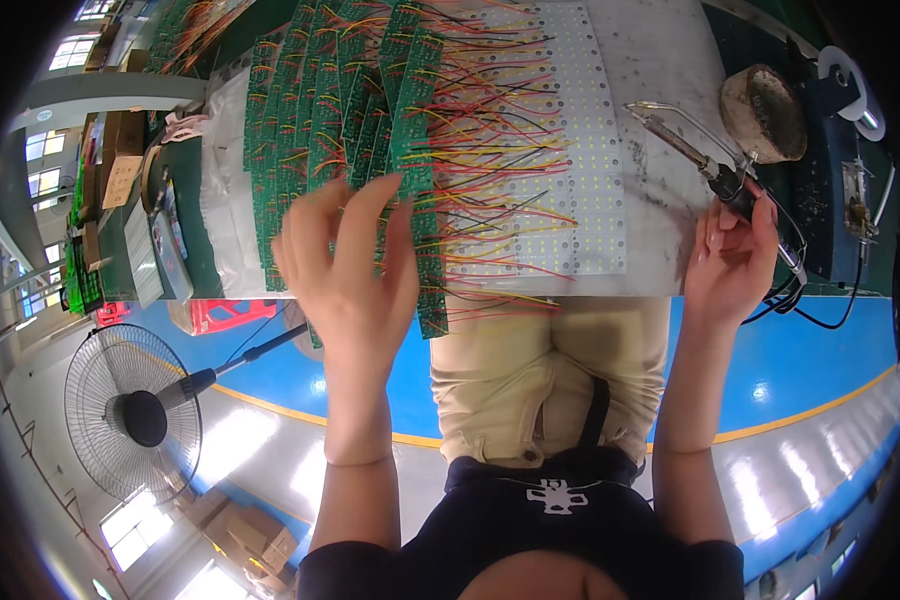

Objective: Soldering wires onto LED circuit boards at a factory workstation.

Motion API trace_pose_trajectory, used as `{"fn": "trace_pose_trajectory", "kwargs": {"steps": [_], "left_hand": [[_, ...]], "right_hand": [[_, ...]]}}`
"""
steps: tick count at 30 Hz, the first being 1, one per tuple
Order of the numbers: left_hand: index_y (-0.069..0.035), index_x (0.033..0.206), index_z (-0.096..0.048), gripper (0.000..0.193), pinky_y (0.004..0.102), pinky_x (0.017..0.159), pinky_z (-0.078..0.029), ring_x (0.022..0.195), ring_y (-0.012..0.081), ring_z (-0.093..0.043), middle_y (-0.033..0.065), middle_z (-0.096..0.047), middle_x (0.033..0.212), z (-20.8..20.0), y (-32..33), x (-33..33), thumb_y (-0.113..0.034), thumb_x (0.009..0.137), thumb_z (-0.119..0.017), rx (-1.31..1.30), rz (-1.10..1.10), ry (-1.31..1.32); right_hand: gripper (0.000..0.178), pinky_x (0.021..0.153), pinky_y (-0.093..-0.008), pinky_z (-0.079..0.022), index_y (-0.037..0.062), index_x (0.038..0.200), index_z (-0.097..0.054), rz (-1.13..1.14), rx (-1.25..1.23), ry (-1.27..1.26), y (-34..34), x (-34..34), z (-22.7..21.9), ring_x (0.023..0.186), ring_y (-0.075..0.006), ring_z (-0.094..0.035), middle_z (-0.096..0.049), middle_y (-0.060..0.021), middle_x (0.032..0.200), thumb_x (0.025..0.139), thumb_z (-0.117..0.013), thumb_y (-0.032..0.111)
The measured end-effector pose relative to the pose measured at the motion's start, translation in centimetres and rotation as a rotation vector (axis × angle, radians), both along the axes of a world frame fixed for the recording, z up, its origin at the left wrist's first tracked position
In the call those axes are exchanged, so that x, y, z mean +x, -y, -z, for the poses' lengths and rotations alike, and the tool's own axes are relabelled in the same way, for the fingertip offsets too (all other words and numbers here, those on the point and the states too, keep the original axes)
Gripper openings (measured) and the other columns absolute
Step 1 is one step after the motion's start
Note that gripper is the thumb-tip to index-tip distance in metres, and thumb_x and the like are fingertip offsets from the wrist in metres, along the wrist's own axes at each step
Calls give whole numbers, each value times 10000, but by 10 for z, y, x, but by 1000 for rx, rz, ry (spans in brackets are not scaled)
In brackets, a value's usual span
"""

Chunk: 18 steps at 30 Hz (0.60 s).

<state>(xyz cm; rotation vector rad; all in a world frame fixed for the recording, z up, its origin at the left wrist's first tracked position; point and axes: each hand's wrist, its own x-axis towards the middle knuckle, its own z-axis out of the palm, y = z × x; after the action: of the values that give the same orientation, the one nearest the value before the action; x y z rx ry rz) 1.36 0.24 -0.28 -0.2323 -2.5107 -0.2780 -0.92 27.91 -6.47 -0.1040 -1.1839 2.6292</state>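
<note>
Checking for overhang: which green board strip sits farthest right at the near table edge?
The strip just right of the left hand; its near end juts past the table edge. Other green strips at that edge lie farther left.

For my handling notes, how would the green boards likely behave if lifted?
The green boards look thin and flat, so probably light and fairly stiff. Their wires splay and cross, so they would likely trail floppily and could snag.

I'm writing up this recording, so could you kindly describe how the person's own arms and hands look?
The left grip and right grip are bare hands without gloves or visible rings. The forearms are uncovered, with no watch or bracelet visible. Short black fabric sleeves end above the elbows, belonging to a black top with a white cross-shaped emblem.
</note>
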Motion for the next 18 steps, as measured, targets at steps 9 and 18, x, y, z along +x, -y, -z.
{"fn": "trace_pose_trajectory", "kwargs": {"steps": [9,18], "left_hand": [[-129,971,-608,292,338,649,-333,724,191,-464,31,-491,904,0,-14,-25,-59,699,-687,-65,90,87],[-124,965,-596,306,345,650,-339,744,197,-473,45,-500,936,-3,-14,-25,-52,683,-690,-91,54,106]], "right_hand": [[303,434,-228,-336,-25,1113,-533,-35,6,-13,0,0,2,555,-123,-423,-514,-75,736,942,-426,201],[304,437,-222,-331,-21,1112,-536,-31,15,0,0,1,0,552,-120,-422,-510,-76,728,940,-424,204]]}}
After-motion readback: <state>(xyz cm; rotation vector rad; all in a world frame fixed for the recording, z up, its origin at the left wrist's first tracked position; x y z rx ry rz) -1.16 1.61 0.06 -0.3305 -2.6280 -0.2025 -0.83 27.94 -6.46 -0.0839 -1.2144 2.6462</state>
